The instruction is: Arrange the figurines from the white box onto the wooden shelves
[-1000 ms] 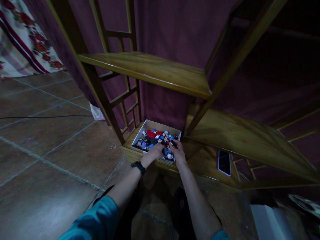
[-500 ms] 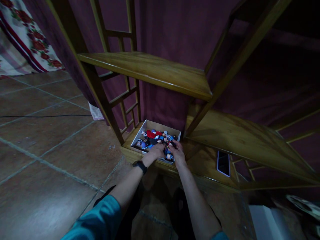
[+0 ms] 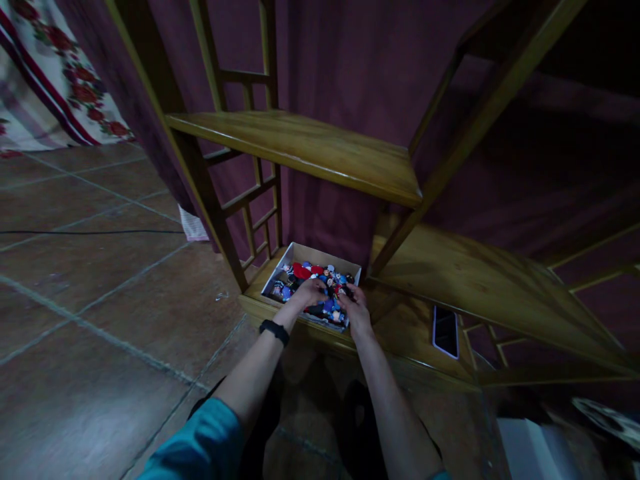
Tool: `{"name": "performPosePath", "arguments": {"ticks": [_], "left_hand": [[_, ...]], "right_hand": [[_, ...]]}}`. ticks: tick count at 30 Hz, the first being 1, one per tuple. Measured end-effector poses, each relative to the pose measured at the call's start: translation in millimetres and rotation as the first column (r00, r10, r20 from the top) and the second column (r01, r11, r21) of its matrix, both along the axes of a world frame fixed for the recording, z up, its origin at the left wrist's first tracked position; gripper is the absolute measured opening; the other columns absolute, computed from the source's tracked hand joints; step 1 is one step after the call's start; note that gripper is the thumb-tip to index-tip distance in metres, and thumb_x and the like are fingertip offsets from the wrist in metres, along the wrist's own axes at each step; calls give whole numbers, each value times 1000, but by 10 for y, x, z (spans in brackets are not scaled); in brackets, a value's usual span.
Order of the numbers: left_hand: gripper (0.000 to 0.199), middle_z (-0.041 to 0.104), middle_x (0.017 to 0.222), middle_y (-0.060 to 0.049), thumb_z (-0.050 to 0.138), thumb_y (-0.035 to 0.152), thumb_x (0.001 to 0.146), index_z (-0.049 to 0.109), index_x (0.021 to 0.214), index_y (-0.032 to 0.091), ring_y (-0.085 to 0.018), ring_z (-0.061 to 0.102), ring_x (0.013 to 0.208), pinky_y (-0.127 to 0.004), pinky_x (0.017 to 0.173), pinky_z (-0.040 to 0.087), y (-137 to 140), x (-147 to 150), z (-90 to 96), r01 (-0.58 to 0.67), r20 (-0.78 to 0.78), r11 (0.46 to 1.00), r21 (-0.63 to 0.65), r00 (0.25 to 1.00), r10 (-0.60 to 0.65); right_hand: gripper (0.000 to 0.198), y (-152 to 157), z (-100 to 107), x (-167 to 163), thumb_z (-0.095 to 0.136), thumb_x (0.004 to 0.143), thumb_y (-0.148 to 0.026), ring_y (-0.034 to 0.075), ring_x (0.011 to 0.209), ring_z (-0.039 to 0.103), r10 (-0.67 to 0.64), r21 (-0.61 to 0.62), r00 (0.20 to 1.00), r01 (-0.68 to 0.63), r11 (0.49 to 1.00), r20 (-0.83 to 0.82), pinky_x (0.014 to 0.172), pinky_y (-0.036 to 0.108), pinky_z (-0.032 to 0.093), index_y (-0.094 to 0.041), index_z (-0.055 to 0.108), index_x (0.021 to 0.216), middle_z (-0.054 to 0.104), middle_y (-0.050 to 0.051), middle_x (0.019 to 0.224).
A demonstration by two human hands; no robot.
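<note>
A shallow white cardboard box sits on the low wooden shelf, filled with several small figurines in red, blue, white and black. Over the middle of the box, my left hand has its fingers curled toward a dark spot among the figures; what they grip is too small to make out. At the box's right side my right hand pinches a small dark-and-red figurine. Both hands face each other, a short gap apart. A black watch or band circles my left wrist.
The box stands between the wooden lattice side and a slanting post. An upper wooden shelf hangs above it. To the right lies a dark tray with a pale rim. A white box-like object is on the floor at lower right.
My left hand has lifted slightly from the figures near the front of the box and moved a little left and back. My right hand stays nearly in place with the figurine.
</note>
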State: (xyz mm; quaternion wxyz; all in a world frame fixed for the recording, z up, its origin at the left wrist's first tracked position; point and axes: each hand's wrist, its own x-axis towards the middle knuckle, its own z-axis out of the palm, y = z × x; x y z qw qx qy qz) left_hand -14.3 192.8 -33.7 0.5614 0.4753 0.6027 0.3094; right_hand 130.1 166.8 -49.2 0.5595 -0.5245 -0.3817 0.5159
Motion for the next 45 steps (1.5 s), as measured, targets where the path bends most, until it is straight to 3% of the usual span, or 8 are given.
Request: {"name": "performPosePath", "arguments": {"ticks": [3,6,12,24,32,45], "left_hand": [[30,58,73,0,65,9,62,58,91,16,-12,59,66,-25,64,49,-20,-155,66,-16,205,998,-64,978,28],[35,59,71,0,69,5,59,60,92,16,-11,59,66,-28,68,51,-57,-249,104,26,456,987,-159,888,50],[39,63,75,-2,69,1,59,61,95,16,-14,63,71,-36,76,51,-41,-293,111,77,619,970,-231,781,86],[28,67,70,-4,74,4,59,59,82,11,-16,66,70,-42,81,51,-21,-244,93,62,636,954,-294,758,146],[30,68,72,-6,76,7,58,57,82,10,-17,66,69,-41,81,50,-20,-250,65,83,650,950,-302,747,142],[35,66,67,-2,80,14,53,58,80,13,-16,64,66,-38,75,51,-16,-263,118,46,558,951,-306,818,140]], "right_hand": [[42,-1,17,-9,68,59,-34,17,82,59,-2,2,1000,2,1000,-12,68,31,52,-21,57,98,59,3,100],[41,-3,46,-26,68,59,-33,16,80,59,0,-3,998,0,1000,-57,67,30,52,-21,57,97,59,3,98],[45,-23,76,-38,71,56,-31,15,76,59,-13,-27,994,11,1000,-104,69,30,52,-21,55,97,58,1,92],[49,-38,53,-40,69,59,-32,17,83,59,21,17,997,-19,1000,-73,77,35,50,-21,53,103,60,2,93],[47,-47,24,-46,69,60,-33,19,90,57,10,36,999,-8,999,-39,79,34,49,-22,53,103,58,2,101],[48,-52,59,-62,69,59,-33,19,89,58,15,16,998,-14,1000,-56,75,33,50,-21,53,102,58,3,101]]}}
